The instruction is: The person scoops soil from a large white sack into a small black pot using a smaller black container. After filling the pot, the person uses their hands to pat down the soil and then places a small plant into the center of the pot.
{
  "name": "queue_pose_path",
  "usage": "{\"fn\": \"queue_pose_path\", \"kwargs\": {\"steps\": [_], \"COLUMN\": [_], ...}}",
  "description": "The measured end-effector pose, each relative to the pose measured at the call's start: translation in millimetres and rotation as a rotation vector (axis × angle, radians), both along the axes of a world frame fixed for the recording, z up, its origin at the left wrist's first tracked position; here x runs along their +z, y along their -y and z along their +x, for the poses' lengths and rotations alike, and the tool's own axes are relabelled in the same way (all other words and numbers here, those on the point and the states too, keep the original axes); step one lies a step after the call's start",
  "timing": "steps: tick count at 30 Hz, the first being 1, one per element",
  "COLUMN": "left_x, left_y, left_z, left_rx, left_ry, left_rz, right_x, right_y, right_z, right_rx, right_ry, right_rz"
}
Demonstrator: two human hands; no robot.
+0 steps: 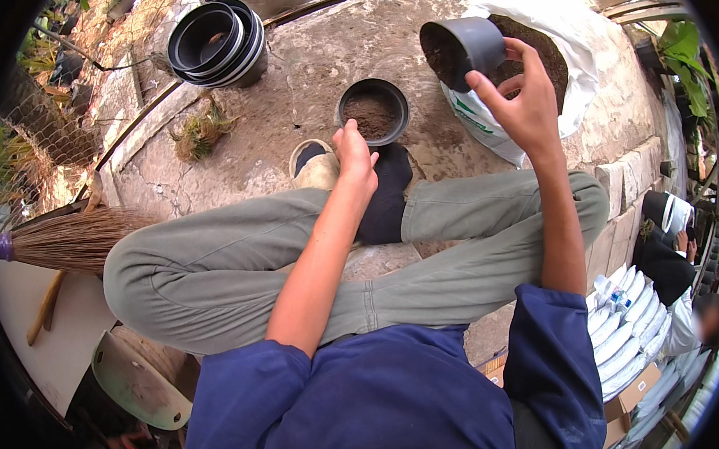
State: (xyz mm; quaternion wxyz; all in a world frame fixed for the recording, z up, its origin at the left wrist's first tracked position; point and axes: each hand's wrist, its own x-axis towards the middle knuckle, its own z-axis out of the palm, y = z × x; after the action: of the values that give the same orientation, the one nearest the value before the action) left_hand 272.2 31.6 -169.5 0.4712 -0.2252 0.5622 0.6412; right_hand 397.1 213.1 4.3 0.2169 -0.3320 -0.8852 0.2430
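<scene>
My right hand (527, 105) grips a black plastic plant pot (479, 40) by its base end, fingers and thumb spread around it. That pot is tipped on its side, mouth toward the left, with dark soil visible inside. It hangs over the edge of an open white sack (582, 59) of dark soil (540, 53). Before my feet stands a second black pot (397, 131), upright and partly filled with brown soil (371, 115). My left hand (357, 153) is at this pot's near rim; whether its fingers grip the rim is hidden.
Nested black pots (246, 63) stand at the upper left, near a grass clump (201, 129). A stick broom (74, 241) lies by my left knee. Stacked white bags (625, 327) and another person (666, 262) are at the right. Chain-link fencing (50, 137) borders the left.
</scene>
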Motion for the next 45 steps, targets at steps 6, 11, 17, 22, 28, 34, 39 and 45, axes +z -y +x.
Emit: {"fn": "queue_pose_path", "kwargs": {"steps": [6, 11, 17, 22, 28, 34, 39, 45], "left_x": [2, 5, -6, -8, -5, -6, -2, 4], "left_y": [-1, -2, -2, -3, -5, -5, -6, -2], "left_z": [1, 2, 2, 1, 1, 0, 1, 1], "left_rx": [0.03, 0.037, 0.036, 0.041, 0.047, 0.051, 0.054, 0.024], "left_ry": [0.003, -0.004, 0.001, 0.003, -0.002, 0.007, 0.013, 0.014], "left_rz": [-0.013, -0.037, -0.022, -0.013, -0.025, -0.025, -0.049, 0.003], "right_x": [-12, 4, 0, -28, -47, -29, -17, 2], "right_y": [12, -14, -40, -37, -43, -50, -55, -47], "right_z": [-10, 0, 19, 17, 17, 20, 24, 22], "right_rx": [0.174, -0.01, -0.289, -0.277, -0.253, -0.364, -0.406, -0.391], "right_ry": [0.063, -0.09, 0.205, 0.403, 0.454, 0.234, 0.087, -0.056], "right_rz": [0.22, 0.283, 0.299, 0.285, 0.14, -0.397, -0.465, -0.428]}}
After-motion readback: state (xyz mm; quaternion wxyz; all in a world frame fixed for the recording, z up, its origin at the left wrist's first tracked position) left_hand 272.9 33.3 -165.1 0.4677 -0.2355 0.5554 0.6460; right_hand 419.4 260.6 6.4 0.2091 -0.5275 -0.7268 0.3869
